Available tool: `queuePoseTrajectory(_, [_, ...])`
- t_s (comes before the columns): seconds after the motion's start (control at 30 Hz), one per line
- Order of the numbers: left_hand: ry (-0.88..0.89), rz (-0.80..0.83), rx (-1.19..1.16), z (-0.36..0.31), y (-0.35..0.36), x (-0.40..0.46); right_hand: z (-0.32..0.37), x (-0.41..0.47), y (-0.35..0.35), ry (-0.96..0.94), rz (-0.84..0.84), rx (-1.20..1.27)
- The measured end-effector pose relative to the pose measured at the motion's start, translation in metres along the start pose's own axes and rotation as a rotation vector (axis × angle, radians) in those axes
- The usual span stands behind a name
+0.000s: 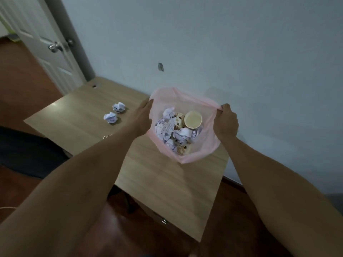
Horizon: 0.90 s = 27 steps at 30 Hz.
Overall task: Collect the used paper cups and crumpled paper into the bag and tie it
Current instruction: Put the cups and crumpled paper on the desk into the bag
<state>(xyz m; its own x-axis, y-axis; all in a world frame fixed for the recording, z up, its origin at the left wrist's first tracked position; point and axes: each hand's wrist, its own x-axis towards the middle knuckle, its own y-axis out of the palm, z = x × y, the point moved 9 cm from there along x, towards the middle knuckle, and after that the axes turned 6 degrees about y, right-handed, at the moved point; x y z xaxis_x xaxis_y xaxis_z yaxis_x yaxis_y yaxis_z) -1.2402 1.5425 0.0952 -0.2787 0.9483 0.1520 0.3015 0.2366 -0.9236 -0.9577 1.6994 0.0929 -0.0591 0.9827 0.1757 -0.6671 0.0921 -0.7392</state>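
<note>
Both forearms reach forward from the bottom corners of the view, bare, converging on a pink bag (207, 145) that stands open on the far part of a light wooden table (167, 182), close to the pale wall (204, 43). The left hand (142, 119) is at the bag's left rim, back of the hand up, fingers bent over and gripping the plastic edge; the fingertips themselves are hidden behind the rim. The right hand (225, 120) is at the right rim, knuckles up, fingers and thumb pinching a gathered fold of the plastic at its upper edge. The two hands are well apart, and the rim is stretched between them so the mouth gapes wide. Inside the bag: a paper cup (193, 119) lying with its open end toward the camera, at least one more patterned cup (179, 117) beside it, and several wads of crumpled paper (168, 127) packed around them. Two paper balls (115, 113) lie on the table to the left of the bag, near each other and well clear of the left hand. A white door (46, 43) with a metal knob stands at the upper left, over a dark reddish wood floor (18, 80).
</note>
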Motion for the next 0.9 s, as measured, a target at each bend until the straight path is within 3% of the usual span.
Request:
queuePoseTrajectory(0.13, [0.016,0.074,-0.059,0.018,0.029,0.035,-0.002,0.015,0.02,0.043,-0.014,-0.015])
queuePoseTrajectory(0.53, [0.383,0.327,-0.176,0.056,0.103,0.144,-0.019,0.014,0.039,0.388,-0.24,-0.136])
queuePoseTrajectory(0.73, [0.482,0.388,-0.184,0.089,0.126,0.153,-0.034,-0.007,0.062,0.512,-0.196,-0.243])
queuePoseTrajectory(0.9, [0.543,0.38,-0.141,0.096,0.136,0.162,-0.001,0.017,0.093,0.153,-0.024,-0.687])
